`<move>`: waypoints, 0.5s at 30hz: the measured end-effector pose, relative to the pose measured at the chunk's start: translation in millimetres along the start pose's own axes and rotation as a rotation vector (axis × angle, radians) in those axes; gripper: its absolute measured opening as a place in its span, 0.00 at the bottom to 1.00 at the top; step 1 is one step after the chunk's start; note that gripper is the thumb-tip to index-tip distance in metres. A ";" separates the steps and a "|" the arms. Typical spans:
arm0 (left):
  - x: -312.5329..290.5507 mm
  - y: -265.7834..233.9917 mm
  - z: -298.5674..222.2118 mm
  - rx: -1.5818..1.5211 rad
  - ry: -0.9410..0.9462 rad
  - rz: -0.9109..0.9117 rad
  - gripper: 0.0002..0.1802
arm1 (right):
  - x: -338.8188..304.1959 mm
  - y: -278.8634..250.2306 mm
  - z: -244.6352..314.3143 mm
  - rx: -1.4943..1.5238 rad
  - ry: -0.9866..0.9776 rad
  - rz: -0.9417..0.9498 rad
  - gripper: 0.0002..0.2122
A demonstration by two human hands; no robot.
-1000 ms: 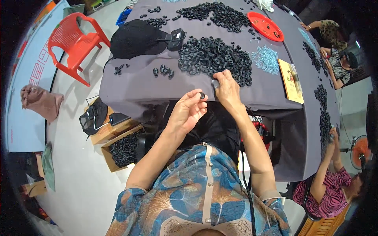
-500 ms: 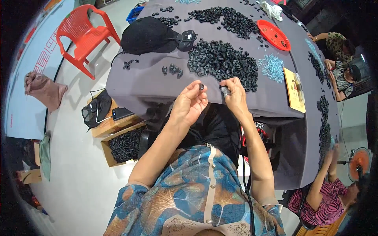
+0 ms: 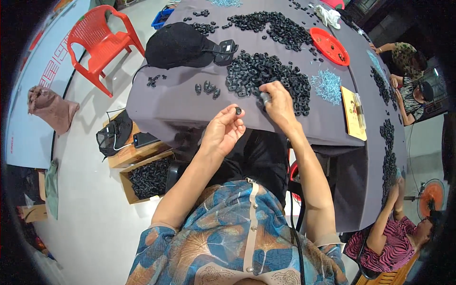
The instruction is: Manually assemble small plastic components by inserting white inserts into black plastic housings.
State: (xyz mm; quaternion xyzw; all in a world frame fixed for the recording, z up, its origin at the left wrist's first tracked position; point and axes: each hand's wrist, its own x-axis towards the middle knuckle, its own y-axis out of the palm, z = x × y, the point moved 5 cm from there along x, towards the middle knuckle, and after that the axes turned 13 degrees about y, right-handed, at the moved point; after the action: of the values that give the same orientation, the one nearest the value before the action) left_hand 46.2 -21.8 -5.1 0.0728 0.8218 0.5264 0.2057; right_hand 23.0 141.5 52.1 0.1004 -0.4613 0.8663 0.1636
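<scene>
A: How are the hands placed?

B: They are held apart. By the left hand (image 3: 222, 133), a small black piece (image 3: 238, 110) is pinched between thumb and fingertips, just over the near edge of the table (image 3: 166, 102). By the right hand (image 3: 279, 107), a small grey object (image 3: 265, 98) is gripped in curled fingers; its kind cannot be told.

A: What has just changed?

B: Half a second ago the right hand was seen lower, level with the left fingertips. Now it has been carried away from the body, to the near side of the large heap of black pieces (image 3: 247, 71). Whether the heap is touched cannot be told. The pinch on the left is kept.

A: And what is meant by that for the work?

B: It is judged that the piece and the grey object are not being worked against each other at this instant.

A: Where is room left?

B: To the left, where bare cloth is found between a few black pieces (image 3: 207, 88) and the near edge. Farther back, that side is blocked by a black cap (image 3: 173, 45). To the right, movement is narrowed by the pale blue pieces (image 3: 327, 85) and a yellow booklet (image 3: 350, 116), set close to the front edge.
</scene>
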 end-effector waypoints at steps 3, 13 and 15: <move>3.3 -2.9 3.4 0.005 -0.004 -0.001 0.08 | 0.9 15.6 11.9 -0.109 -0.159 -0.045 0.11; 1.5 -5.2 3.6 0.040 -0.018 0.000 0.10 | 30.9 -6.1 -11.1 -0.108 -0.067 -0.206 0.10; 1.2 -4.8 6.2 0.052 -0.027 -0.005 0.10 | 48.9 -20.0 -30.9 -0.131 0.032 -0.252 0.08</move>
State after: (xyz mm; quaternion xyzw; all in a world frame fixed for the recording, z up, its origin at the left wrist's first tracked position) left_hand 48.1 -18.3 -11.9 0.0832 0.8325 0.5033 0.2163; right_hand -15.5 187.0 66.2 0.1327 -0.4979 0.8083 0.2848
